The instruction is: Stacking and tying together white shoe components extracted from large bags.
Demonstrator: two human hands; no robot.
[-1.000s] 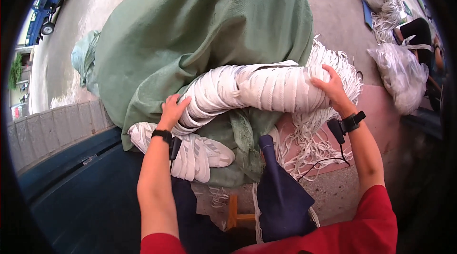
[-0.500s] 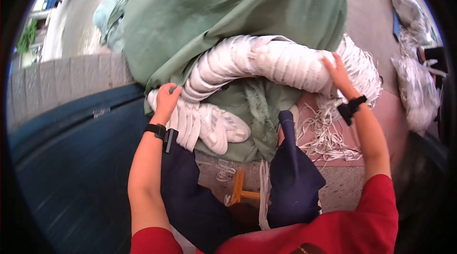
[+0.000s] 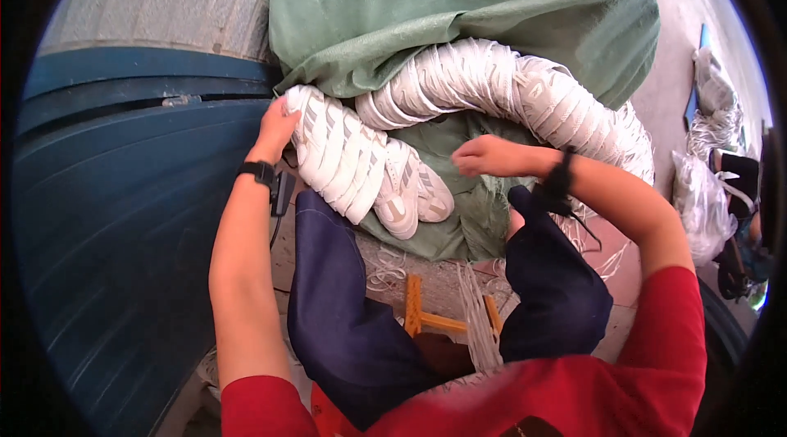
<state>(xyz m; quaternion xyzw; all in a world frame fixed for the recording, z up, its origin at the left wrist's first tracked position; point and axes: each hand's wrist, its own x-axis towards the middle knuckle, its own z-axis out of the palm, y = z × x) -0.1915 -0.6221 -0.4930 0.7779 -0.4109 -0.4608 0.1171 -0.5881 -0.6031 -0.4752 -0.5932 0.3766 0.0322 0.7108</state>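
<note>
A short row of nested white shoe uppers (image 3: 336, 146) with grey stripes slants from the blue panel toward my knees. My left hand (image 3: 277, 127) grips its upper left end, thumb over the edge. At the row's lower right, a pair of white sneaker uppers (image 3: 402, 191) shows toes toward me. My right hand (image 3: 488, 157) hovers over the green cloth, right of this pair, fingers curled together; nothing shows in them. A longer bundle of nested uppers (image 3: 492, 80), wrapped in white strips, curves behind my hands, partly under a green tarp (image 3: 467, 2).
A dark blue metal panel (image 3: 139, 257) stands close on the left, below a grey stone ledge (image 3: 156, 6). Loose white strips (image 3: 385, 269) lie on the floor by an orange stool frame (image 3: 434, 320). Clear plastic bags (image 3: 701, 207) and another person's limb (image 3: 756, 226) are at the far right.
My right hand has left the long bundle and moved left, its fingers closing. The short row has swung out beside my left hand and shows more fully. The whole view has shifted.
</note>
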